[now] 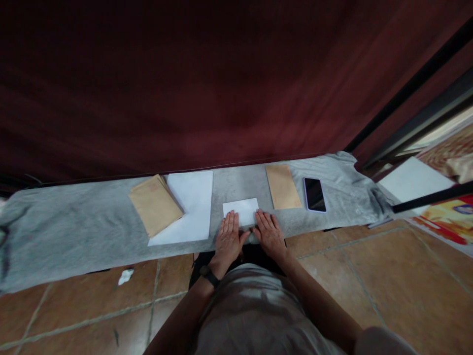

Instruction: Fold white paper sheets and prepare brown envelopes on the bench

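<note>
A small white piece of paper [242, 207], seemingly folded, lies on the grey cloth in front of me. My left hand [228, 236] rests flat on its left part, fingers stretched forward. On its right edge lies my right hand [269, 232], also flat with the fingers extended. The two thumbs point toward each other near the paper's close edge. To the right is a single brown envelope [284, 187]. Left of my hands, a stack of brown envelopes [155, 204] partly covers large white sheets [194, 207].
A phone [315, 195] with a dark screen lies right of the single envelope. The grey cloth [81, 222] covers a long narrow surface against a dark red curtain [221, 98]. A crumpled white scrap [126, 276] is on the tiled floor [96, 301]. Dark metal bars [414, 88] stand at right.
</note>
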### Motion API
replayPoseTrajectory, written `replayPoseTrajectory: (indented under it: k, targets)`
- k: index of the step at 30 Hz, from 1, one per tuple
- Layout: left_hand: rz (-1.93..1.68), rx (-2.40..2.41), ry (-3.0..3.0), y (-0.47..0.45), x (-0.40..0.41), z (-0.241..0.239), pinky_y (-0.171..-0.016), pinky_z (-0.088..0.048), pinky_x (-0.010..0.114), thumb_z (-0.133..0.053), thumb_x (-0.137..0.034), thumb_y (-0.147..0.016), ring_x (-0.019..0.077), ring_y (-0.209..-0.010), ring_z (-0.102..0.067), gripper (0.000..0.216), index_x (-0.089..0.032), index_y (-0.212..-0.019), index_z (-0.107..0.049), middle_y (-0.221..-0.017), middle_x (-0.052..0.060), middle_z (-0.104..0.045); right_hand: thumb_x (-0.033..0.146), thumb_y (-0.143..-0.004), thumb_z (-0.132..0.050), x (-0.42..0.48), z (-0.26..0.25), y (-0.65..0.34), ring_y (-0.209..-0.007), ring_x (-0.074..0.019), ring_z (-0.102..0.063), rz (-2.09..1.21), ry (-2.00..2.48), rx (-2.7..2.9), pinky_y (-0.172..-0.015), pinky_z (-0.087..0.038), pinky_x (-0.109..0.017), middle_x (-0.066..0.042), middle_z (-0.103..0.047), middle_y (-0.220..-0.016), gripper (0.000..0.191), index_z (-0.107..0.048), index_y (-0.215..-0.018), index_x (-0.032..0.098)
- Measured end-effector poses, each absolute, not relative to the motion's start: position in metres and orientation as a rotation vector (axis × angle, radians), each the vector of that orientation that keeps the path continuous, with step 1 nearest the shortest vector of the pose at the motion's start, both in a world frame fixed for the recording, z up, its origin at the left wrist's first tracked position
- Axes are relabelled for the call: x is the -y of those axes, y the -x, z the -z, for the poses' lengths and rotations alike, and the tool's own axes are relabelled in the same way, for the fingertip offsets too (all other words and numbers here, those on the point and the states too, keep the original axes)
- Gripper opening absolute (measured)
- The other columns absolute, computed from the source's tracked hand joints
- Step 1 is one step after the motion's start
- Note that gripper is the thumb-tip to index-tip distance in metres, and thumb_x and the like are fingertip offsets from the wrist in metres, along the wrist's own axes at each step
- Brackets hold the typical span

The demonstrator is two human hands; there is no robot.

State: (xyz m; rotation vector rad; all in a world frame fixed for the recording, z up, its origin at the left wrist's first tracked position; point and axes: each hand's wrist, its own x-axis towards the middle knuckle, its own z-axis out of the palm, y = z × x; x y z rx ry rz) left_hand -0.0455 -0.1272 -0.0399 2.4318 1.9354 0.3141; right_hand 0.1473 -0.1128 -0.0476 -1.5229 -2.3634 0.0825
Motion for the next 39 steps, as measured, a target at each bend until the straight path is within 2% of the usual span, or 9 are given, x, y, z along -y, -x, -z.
replayPoseTrajectory:
  k: [7, 18, 24, 30, 36, 39]
  targets:
    - [-0.408, -2.039, -2.383, 0.057, 0.138, 0.045, -0.122, -0.030, 0.053, -0.033, -0.055, -0.103, 0.0309, -0.154, -0.023, 0.076, -0.004, -0.158, -0.021, -0.162, 0.023, -0.032, 0.036, -0.107, -0.036, 0.118, 0.046, -0.159, -0.146, -0.0281, -0.040, -0.097, 1.549, 2.341, -0.122, -0.026, -0.049, -0.013, -0.043, -0.157, 0.054, -0.037, -0.155, 0.012]
    - [-0.444, -1.731, -2.541, 0.024, 0.099, 0.039, -0.124, -0.029, 0.050, -0.029, -0.022, -0.102, 0.0264, -0.153, -0.025, 0.058, -0.004, -0.157, -0.025, -0.161, 0.020, -0.036, 0.036, -0.108, -0.030, 0.084, 0.025, -0.125, -0.148, -0.0245, -0.038, -0.242, 1.443, 2.337, -0.123, -0.027, -0.048, -0.009, -0.045, -0.157, 0.051, -0.043, -0.153, 0.016]
    - [-0.311, -1.729, -2.565, 0.024, 0.083, 0.044, -0.125, -0.026, 0.051, -0.036, -0.016, -0.096, 0.0279, -0.153, -0.027, 0.060, -0.002, -0.154, -0.032, -0.158, 0.023, -0.039, 0.030, -0.108, -0.031, 0.061, 0.032, -0.112, -0.145, -0.0237, -0.042, -0.223, 1.426, 2.410, -0.122, -0.029, -0.047, -0.010, -0.048, -0.155, 0.048, -0.045, -0.152, 0.016]
    - [-0.305, -1.891, -2.459, 0.040, 0.080, 0.048, -0.125, -0.025, 0.047, -0.030, -0.022, -0.100, 0.0255, -0.153, -0.026, 0.058, -0.003, -0.155, -0.033, -0.162, 0.019, -0.033, 0.033, -0.106, -0.039, 0.062, 0.045, -0.116, -0.145, -0.0241, -0.042, -0.110, 1.456, 2.411, -0.121, -0.030, -0.046, -0.010, -0.046, -0.156, 0.048, -0.046, -0.151, 0.017]
    - [-0.388, -2.002, -2.370, 0.061, 0.083, 0.050, -0.124, -0.028, 0.051, -0.034, -0.027, -0.099, 0.0290, -0.153, -0.025, 0.060, -0.001, -0.154, -0.033, -0.162, 0.021, -0.032, 0.036, -0.106, -0.036, 0.062, 0.051, -0.126, -0.145, -0.0260, -0.041, -0.070, 1.551, 2.320, -0.121, -0.028, -0.048, -0.014, -0.046, -0.156, 0.054, -0.039, -0.155, 0.013]
    - [-0.401, -2.048, -2.324, 0.070, 0.086, 0.049, -0.124, -0.029, 0.051, -0.033, -0.028, -0.100, 0.0294, -0.153, -0.026, 0.061, -0.001, -0.154, -0.033, -0.161, 0.021, -0.032, 0.037, -0.107, -0.034, 0.062, 0.053, -0.131, -0.144, -0.0280, -0.043, -0.050, 1.570, 2.278, -0.120, -0.029, -0.049, -0.014, -0.046, -0.155, 0.054, -0.040, -0.154, 0.012]
